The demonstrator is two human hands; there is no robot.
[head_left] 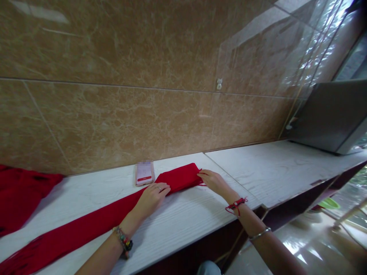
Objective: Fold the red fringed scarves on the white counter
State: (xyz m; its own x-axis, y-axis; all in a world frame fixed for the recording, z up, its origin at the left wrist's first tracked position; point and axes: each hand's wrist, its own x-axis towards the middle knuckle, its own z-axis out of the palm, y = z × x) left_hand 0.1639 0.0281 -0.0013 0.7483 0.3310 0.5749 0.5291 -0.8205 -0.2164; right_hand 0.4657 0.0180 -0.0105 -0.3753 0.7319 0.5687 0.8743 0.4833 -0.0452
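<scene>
A long red scarf (pixel 94 223) runs diagonally over the white counter, with fringe at its lower left end. Its right part is folded over into a thicker, flat section. My left hand (pixel 153 196) lies on the scarf at the edge of the fold, fingers stretched out and resting flat. At the folded right end, the fingers of my right hand (pixel 213 181) pinch the scarf's corner, where a few fringe threads stick out. What lies under my left palm is hidden.
A phone (pixel 145 173) with a lit screen lies behind the scarf by the tiled wall (pixel 129 122). More red cloth (pixel 23 196) is heaped at the left. A large dark grey box-shaped object (pixel 329 114) stands at the counter's (pixel 246 164) far right.
</scene>
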